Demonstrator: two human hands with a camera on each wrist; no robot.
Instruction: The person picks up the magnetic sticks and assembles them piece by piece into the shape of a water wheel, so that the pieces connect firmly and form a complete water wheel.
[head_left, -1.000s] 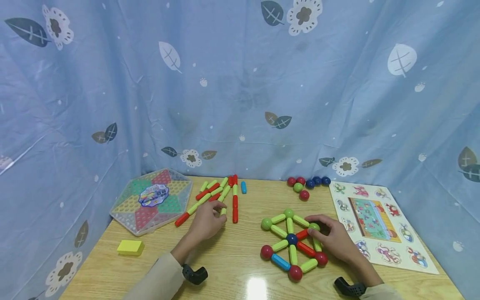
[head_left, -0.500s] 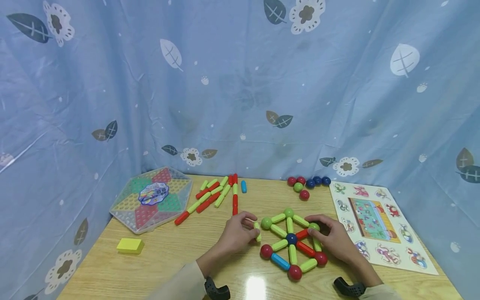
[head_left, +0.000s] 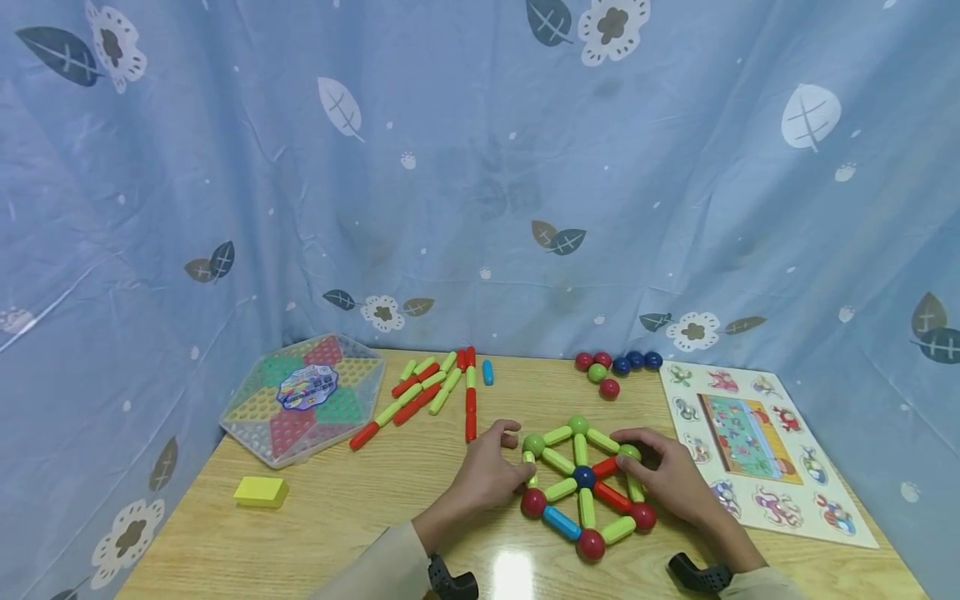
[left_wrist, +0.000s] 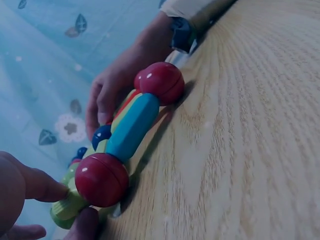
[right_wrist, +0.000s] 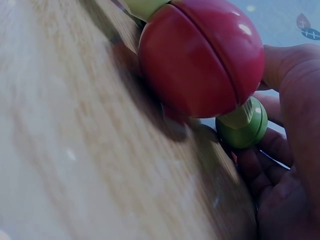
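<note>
A flat wheel of sticks and balls lies on the wooden table, with a dark blue ball at its hub. My left hand pinches a green stick at the wheel's left edge, between a green ball and a red ball. In the left wrist view my fingertips hold that green stick beside a red ball and a blue stick. My right hand grips the wheel's right side. Its fingers curl round a green ball next to a red ball.
Loose red and green sticks lie at the back left beside a hexagonal checkers board. A yellow block sits front left. Several loose balls lie at the back. An animal puzzle board is on the right. Blue curtain surrounds the table.
My left hand took a green stick from the pile, carried it right and set it against the wheel's left edge. The right hand stayed on the wheel.
</note>
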